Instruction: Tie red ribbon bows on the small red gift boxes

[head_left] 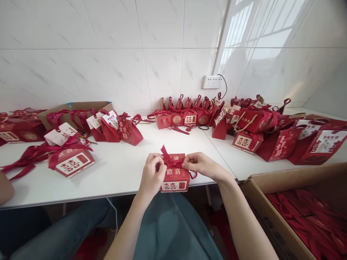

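A small red gift box [175,177] with white characters stands at the near edge of the white table [121,173]. A red ribbon [171,159] runs across its top. My left hand [152,174] is at the box's left side, its fingers pinched on the ribbon. My right hand [200,164] comes in from the right, its fingers also pinched on the ribbon above the box. Both hands are closed.
Several finished red boxes line the wall [181,116] and crowd the right side [271,133] and left side [71,161]. A cardboard carton [273,213] of red items stands at lower right. A wall socket [212,82] is behind. Another person's knee and elbow [4,187] show at left.
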Demonstrator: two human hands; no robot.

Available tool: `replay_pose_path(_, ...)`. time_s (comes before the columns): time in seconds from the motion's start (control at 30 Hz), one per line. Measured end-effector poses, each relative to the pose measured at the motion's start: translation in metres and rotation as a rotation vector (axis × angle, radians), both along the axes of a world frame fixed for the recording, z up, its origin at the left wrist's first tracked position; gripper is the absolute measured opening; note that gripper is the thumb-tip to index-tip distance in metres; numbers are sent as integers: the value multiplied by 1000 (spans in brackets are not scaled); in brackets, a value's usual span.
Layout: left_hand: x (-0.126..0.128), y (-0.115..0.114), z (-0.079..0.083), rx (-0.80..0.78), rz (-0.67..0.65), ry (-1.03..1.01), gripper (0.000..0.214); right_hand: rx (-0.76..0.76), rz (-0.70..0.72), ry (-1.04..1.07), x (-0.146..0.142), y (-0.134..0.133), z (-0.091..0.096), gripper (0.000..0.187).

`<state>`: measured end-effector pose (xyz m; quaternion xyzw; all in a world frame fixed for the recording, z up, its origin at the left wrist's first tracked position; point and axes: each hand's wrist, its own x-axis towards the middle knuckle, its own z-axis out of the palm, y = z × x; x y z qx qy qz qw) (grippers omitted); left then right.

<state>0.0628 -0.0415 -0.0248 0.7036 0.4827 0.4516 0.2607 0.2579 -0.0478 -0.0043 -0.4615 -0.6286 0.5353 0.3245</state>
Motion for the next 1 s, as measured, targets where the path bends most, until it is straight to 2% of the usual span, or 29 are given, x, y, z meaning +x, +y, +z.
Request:
replay_pose_path(0.23,4,-1,-5,-112,11,-152,17,5,-88,46,7,-6,-5,31)
replay_pose_path(0.37,6,-8,-3,-171,-26,-168,19,25,-131,47,8,-21,-8,40)
replay_pose_path(0.53,11,-14,-1,-255,-56,-119,26,95,-309,-27,10,-36,-22,53)
replay_pose_path(0.6,12,-16,-2,-212,-46,-82,23,50,-359,-56,13,-37,-26,55)
replay_pose_path(0.77,16,-19,-4,42,-41,20,1,-106,-327,72,15,-33,-29,52)
replay_pose_path(1.0,18,-21,-2,98,-98,119,16,-88,-442,185,8,-25,-34,49)
